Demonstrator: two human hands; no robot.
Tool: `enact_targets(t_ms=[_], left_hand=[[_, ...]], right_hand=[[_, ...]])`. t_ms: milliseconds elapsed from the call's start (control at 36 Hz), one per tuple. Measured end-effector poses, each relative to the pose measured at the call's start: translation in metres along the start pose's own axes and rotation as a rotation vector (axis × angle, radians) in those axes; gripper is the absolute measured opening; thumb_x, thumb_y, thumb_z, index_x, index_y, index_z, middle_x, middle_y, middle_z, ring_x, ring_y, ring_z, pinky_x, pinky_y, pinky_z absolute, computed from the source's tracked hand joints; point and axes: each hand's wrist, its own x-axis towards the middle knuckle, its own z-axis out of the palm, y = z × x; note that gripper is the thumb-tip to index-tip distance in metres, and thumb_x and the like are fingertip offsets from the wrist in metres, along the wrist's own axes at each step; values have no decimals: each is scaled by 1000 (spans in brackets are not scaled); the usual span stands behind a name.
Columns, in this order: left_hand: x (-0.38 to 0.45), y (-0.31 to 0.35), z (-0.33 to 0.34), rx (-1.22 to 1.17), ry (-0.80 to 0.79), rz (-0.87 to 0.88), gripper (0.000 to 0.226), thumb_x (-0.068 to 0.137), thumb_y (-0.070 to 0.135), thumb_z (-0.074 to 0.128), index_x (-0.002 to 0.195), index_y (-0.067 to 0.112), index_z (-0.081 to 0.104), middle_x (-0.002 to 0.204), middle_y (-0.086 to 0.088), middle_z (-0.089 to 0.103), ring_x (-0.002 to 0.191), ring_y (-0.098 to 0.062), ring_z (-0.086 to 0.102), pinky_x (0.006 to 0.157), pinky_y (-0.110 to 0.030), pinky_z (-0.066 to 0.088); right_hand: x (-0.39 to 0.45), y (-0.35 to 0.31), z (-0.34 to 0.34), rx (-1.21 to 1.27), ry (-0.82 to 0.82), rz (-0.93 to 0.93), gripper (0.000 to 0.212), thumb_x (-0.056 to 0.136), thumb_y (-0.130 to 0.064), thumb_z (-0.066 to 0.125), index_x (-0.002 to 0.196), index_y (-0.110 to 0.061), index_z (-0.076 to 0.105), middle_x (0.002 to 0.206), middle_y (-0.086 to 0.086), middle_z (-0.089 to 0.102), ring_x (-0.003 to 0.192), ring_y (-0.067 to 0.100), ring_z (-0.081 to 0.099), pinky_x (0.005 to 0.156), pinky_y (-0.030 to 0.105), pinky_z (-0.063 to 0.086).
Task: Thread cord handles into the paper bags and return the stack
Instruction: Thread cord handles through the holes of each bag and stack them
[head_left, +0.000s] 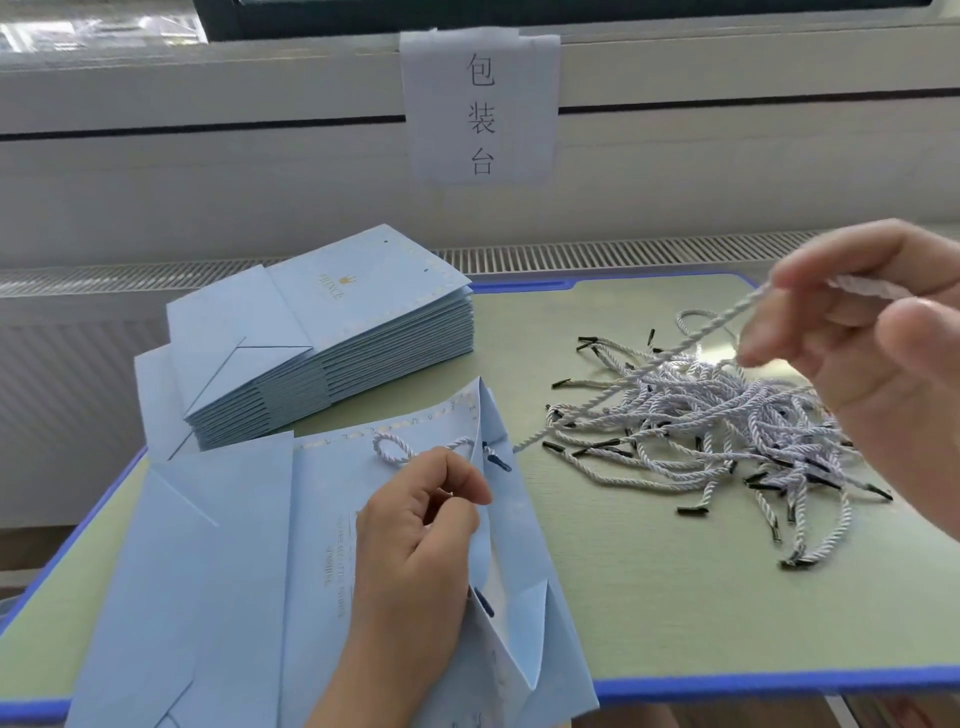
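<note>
Stack of flat-folded bags (332, 338) at far left of table (649, 597): smooth pale-blue paper, crisp creases, gold print on top. Nearer, single paper bag (234, 571) lying flat, mouth edge lifted, twisted white cord (400, 448) looped at rim. Left hand (421, 540) on bag, fingers curled, pinching mouth edge. Tangled pile of cords (717, 431), black-tipped, at right. Right hand (878, 353) raised above pile, pinching one cord (691, 345) trailing down toward bag.
</note>
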Motion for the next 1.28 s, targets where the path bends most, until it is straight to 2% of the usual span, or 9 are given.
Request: enact_targets(t_ms=[111,250,389,472,639,806,972,1139,1278], left_hand=[[-1,0,1,-13,15,-8,19,62,9,43,61,21,58,54,-6,38,48,-7,27,44,-16,21],[0,4,-1,-55,21,-25,18,61,8,43,61,18,58,56,-13,36,51,-9,28,46,-16,22],[-2,5,-5,-234,63,-105,15,59,6,45,58,15,57,59,-11,34,58,-21,25,53,-31,19],[-1,6,-7,-321,81,-144,15,58,5,45,56,15,56,57,-8,36,59,-23,24,56,-34,15],[-2,12,-10,-430,118,-188,16,54,3,43,52,15,54,64,-12,42,65,-34,26,59,-35,16],[-3,15,-10,-471,128,-191,18,53,2,42,50,15,53,65,-14,42,64,-31,29,55,-31,20],[-4,18,-8,-453,135,-171,20,52,1,41,49,16,54,64,-13,42,63,-27,31,57,-32,21],[-5,17,-10,-456,149,-144,20,52,1,41,52,15,55,67,-24,40,65,-47,30,62,-46,23],[-5,16,-9,-450,174,-116,23,52,0,40,50,17,56,64,-14,44,65,-33,28,58,-36,17]], right_hand=[[-3,4,-4,41,43,23,39,88,-38,60,124,-25,55,123,-1,65,98,14,66,77,20,52],[-3,8,-9,-74,171,-49,23,96,-23,47,95,-32,67,74,-18,59,62,0,51,54,11,44],[-19,20,0,81,105,19,22,95,-32,48,86,-23,66,102,-4,64,102,19,60,88,27,50],[-30,21,28,231,-13,177,26,88,-37,60,81,-12,66,84,7,65,73,20,64,65,23,53],[-55,52,69,-369,-95,448,22,81,-36,57,97,-42,69,63,-15,64,50,3,40,50,12,32],[-58,57,96,-344,-169,527,15,80,-27,49,93,-27,58,78,-10,72,71,30,61,73,47,50],[-54,56,101,-308,-95,560,12,74,-29,58,78,-22,66,53,-5,51,49,6,37,52,19,30],[-46,52,96,-43,-148,700,14,74,-27,60,64,-26,70,59,-2,60,53,8,46,51,17,37],[-40,47,95,139,-236,828,13,77,-21,59,66,-19,66,58,-6,60,47,6,49,48,13,36]])
